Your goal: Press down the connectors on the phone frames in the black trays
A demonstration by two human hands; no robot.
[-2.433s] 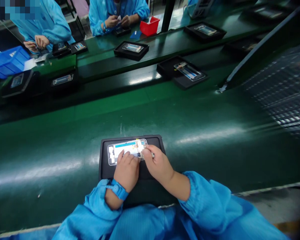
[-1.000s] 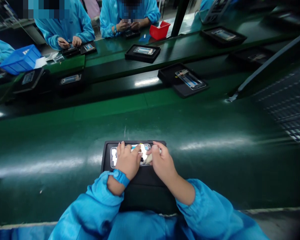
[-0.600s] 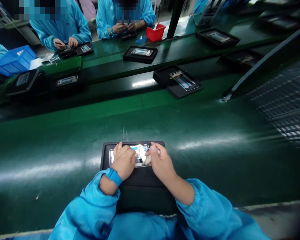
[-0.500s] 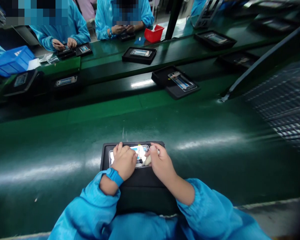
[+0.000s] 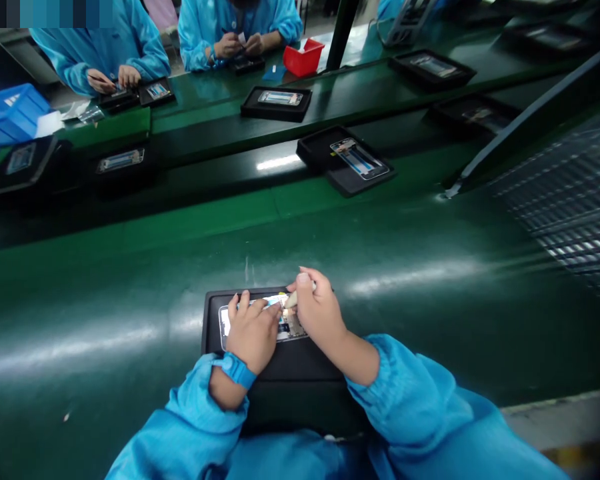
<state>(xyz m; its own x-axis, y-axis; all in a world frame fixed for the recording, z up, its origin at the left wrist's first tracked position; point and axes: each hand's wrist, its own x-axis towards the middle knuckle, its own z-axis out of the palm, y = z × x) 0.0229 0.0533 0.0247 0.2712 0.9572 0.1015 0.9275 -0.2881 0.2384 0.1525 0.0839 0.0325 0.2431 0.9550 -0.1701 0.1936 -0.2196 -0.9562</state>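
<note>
A black tray (image 5: pixel 211 333) lies on the green belt right in front of me, with an opened phone frame (image 5: pixel 290 327) in it. My left hand (image 5: pixel 250 333) rests on the phone, fingers curled down onto its left part, a blue band on the wrist. My right hand (image 5: pixel 317 310) is closed around a small pale tool (image 5: pixel 291 300), whose tip touches the phone's upper edge. Both hands hide most of the phone.
The green conveyor belt (image 5: pixel 130 280) runs left to right. More black trays with phones (image 5: pixel 353 160) (image 5: pixel 279 101) (image 5: pixel 121 162) sit on the lanes beyond. Across the line, people in blue coats work beside a blue bin (image 5: pixel 5 117) and a red bin (image 5: pixel 303 57). A dark slanted rail (image 5: pixel 520 127) rises at right.
My right hand has moved up from the phone's middle to its top edge with the tool. My left hand has stayed on the phone. The view has shifted slightly.
</note>
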